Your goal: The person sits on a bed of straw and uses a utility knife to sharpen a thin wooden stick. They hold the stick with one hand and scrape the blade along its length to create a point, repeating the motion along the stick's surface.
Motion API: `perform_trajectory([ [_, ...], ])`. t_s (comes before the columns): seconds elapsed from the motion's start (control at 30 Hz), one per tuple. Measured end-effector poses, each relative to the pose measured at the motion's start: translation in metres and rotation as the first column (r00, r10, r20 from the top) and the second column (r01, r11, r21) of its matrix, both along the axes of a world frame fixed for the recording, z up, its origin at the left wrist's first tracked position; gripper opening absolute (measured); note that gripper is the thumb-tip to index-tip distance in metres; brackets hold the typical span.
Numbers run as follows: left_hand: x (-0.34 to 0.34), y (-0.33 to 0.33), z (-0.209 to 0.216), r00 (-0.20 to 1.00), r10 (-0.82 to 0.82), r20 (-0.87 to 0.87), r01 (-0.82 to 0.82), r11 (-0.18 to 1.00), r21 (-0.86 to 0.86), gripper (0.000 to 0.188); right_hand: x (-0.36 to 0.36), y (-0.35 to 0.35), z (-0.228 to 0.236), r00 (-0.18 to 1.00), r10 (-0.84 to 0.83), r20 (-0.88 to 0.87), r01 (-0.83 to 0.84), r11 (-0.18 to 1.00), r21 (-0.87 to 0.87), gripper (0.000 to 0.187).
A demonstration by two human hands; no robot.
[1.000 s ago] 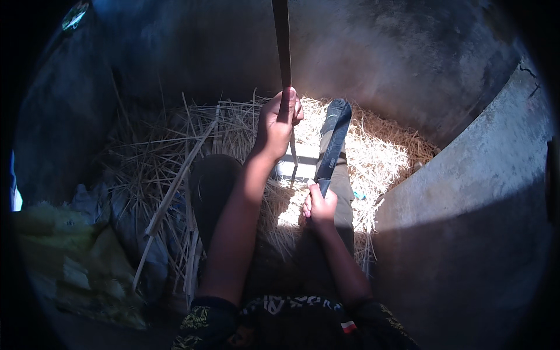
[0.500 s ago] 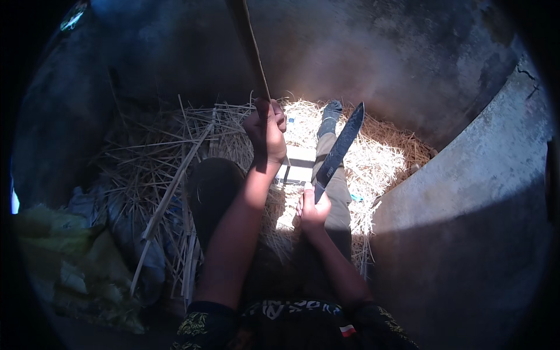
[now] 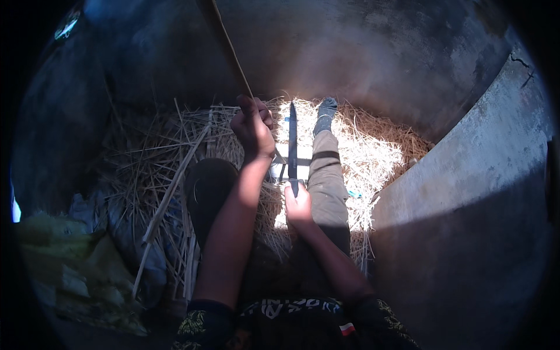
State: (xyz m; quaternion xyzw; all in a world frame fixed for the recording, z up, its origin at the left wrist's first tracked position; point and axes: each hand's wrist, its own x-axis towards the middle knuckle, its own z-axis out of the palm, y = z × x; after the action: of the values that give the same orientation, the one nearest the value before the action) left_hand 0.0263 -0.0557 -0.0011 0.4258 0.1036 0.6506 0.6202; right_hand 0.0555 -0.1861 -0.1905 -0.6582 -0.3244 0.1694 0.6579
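My left hand [image 3: 254, 129] is closed round the lower end of a long, thin wooden strip [image 3: 226, 45], which slants up and out past the top edge. Lower and to the right, my right hand [image 3: 299, 205] grips the short handle of a large dark knife [image 3: 293, 137]. Its blade points straight away from me, with the narrow edge or spine toward my view. The blade is to the right of my left hand, apart from the strip. Beneath the blade lies a pale block-like thing [image 3: 303, 154], partly hidden, between my legs.
Pale shavings [image 3: 373, 146] cover the ground around my outstretched leg [image 3: 326, 181]. Long loose strips [image 3: 175, 204] pile up at the left, beside a yellow-green sack [image 3: 70, 262]. A dark wall [image 3: 350, 52] stands ahead, and a grey concrete slope [image 3: 466, 181] rises at the right.
The knife has swung left from a rightward slant to nearly straight ahead, its blade turned edge-on. My left hand and the strip have shifted slightly left.
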Motion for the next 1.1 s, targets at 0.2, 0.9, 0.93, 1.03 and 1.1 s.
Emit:
perform_trajectory([
  [0.2,-0.01,0.013,-0.006,0.998,-0.007,0.058,0.004,0.999,0.046,0.067,0.011,-0.008,0.023,0.993,-0.012,0.122,0.028,0.992,-0.127,0.028],
  [0.9,-0.005,0.009,-0.005,0.999,-0.026,0.022,0.025,0.999,0.022,0.067,0.002,-0.002,0.02,0.992,0.022,0.124,-0.008,0.994,-0.11,0.024],
  [0.93,-0.003,0.009,-0.006,0.999,-0.025,0.022,0.024,1.0,0.017,0.067,0.024,0.004,-0.017,0.986,0.103,0.132,-0.031,0.887,-0.46,0.033],
  [1.03,-0.009,0.011,0.0,1.0,0.0,0.002,0.0,1.0,0.025,0.068,0.031,0.003,-0.021,0.993,0.051,0.104,-0.002,0.908,-0.42,0.036],
  [1.1,-0.007,0.011,0.004,1.0,0.011,0.022,-0.011,1.0,-0.007,0.068,0.033,0.003,-0.008,0.988,0.05,0.146,0.01,0.925,-0.38,0.033],
])
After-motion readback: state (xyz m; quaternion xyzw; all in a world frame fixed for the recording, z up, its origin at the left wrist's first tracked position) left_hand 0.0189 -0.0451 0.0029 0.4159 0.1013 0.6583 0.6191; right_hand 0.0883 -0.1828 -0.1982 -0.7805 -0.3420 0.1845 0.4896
